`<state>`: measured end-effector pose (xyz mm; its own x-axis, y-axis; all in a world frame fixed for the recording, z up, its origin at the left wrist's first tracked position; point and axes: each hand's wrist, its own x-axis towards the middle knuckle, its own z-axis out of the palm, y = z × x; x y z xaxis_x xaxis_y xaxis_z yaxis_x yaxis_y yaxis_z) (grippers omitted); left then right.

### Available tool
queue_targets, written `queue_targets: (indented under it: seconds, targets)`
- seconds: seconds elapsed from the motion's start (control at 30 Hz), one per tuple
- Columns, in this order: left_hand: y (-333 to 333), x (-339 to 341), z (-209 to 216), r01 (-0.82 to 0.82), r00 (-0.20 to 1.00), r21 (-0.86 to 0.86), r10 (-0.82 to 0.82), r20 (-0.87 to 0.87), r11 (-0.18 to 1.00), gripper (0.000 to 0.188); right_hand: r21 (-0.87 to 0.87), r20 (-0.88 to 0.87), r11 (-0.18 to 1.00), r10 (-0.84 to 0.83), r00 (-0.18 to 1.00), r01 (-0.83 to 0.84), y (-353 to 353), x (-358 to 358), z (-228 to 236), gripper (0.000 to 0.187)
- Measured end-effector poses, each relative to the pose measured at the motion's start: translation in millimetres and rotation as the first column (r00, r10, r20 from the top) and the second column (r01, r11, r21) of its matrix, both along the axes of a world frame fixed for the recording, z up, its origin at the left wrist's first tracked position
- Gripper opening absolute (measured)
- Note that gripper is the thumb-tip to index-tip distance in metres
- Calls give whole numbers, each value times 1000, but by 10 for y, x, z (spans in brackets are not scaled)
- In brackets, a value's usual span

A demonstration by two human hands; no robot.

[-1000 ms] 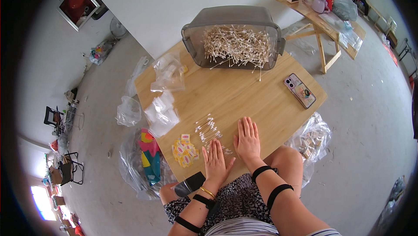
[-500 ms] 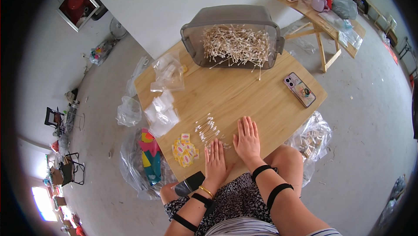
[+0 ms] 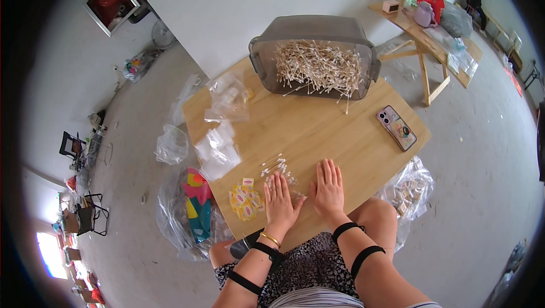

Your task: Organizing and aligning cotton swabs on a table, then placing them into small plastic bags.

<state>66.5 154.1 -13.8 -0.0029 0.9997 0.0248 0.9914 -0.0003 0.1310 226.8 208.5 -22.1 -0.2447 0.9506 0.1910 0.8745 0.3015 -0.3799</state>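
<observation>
My left hand (image 3: 280,201) lies flat, fingers stretched out, over part of a small pile of cotton swabs (image 3: 276,165). Some swabs stick out past its fingertips and beside its thumb. To its right, my right hand (image 3: 327,190) rests palm down on the wooden table (image 3: 306,132), fingers straight and nothing in them. Small yellow and white paper labels (image 3: 244,201) are heaped just left of my left hand. At the far side, a grey translucent plastic bin (image 3: 315,28) lies tipped on its side, its opening toward me, with a great mass of loose cotton swabs (image 3: 321,66) inside.
Clear plastic bags (image 3: 218,152) lie along the table's left edge. A phone (image 3: 396,128) in a patterned case is at the right. Filled plastic bags (image 3: 410,189) stand beside the table. Farther off are a folding wooden table (image 3: 417,44) and a person (image 3: 474,1).
My left hand has slid forward onto the cotton swabs, covering more of them, and its thumb now spreads to the side. My right hand stays flat. The whole view has shifted slightly.
</observation>
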Motion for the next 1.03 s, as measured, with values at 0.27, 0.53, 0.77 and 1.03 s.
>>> queue_targets:
  seconds: [0.27,0.53,0.77,1.03]
  targets:
    - [-75,159,49,-39,991,-74,49,128,996,95,29,13,999,-15,1000,15,1,5,34,60]
    - [514,-179,65,-76,994,-38,79,72,996,97,28,-14,999,-22,1000,22,3,-12,76,63]
    - [462,-162,-13,-56,997,-111,61,42,992,98,26,-8,1000,-14,1000,14,-5,4,88,61]
    - [463,-219,54,-8,999,-195,18,49,981,97,0,5,1000,-13,1000,13,-1,6,80,61]
